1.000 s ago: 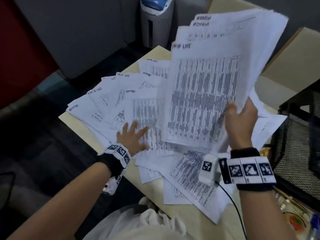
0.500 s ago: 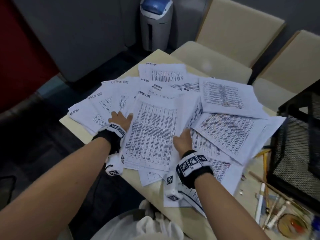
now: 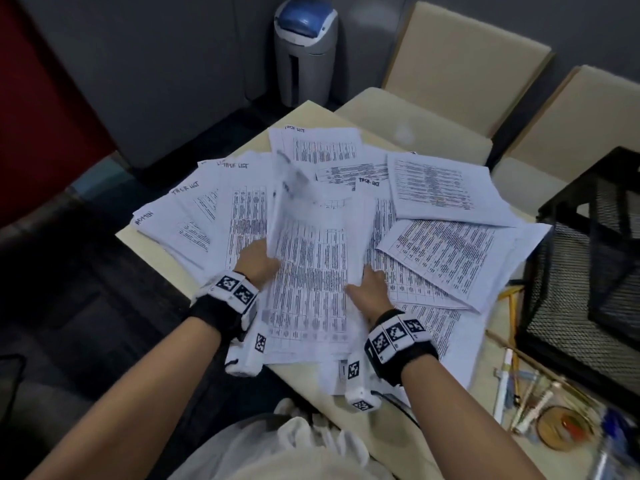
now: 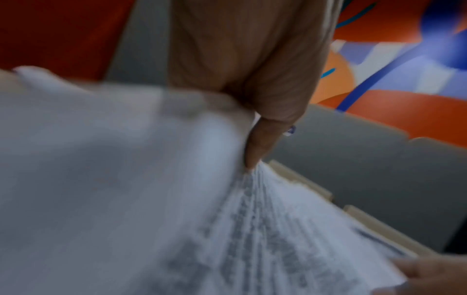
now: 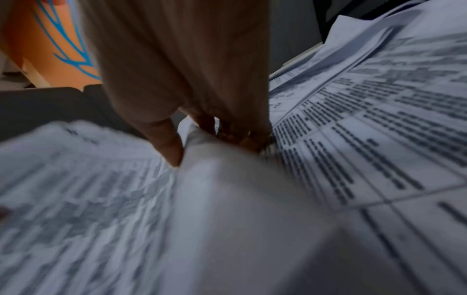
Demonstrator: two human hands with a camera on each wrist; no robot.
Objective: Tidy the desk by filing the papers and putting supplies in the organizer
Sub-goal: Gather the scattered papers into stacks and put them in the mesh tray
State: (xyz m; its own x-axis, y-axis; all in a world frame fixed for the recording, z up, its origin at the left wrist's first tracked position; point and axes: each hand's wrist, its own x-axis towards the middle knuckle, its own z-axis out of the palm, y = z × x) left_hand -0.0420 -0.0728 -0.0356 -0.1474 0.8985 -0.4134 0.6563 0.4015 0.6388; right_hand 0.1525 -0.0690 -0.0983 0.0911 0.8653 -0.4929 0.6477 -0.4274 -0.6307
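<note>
Printed sheets [image 3: 440,247] lie fanned over the beige desk [image 3: 311,114], some marked "TASK LIST". In the middle a stack of papers [image 3: 311,271] is held at both sides. My left hand [image 3: 258,259] grips its left edge and my right hand [image 3: 370,282] its right edge. The stack's far end [image 3: 294,181] curls up, blurred. In the left wrist view my left hand [image 4: 255,151] has its thumb on the papers [image 4: 126,179]. In the right wrist view my right hand [image 5: 207,147] pinches a paper edge [image 5: 227,189] between thumb and fingers.
A black mesh organizer [image 3: 595,258] stands at the desk's right side. Pens, pencils and a round tin [image 3: 561,427] lie loose in front of it. Two beige chairs [image 3: 460,60] stand behind the desk, and a grey bin [image 3: 304,50] stands by the wall.
A second ago my right hand held a sheaf raised while the left lay flat on the pile. The sheaf came down onto the pile, and now both hands grip it at its sides.
</note>
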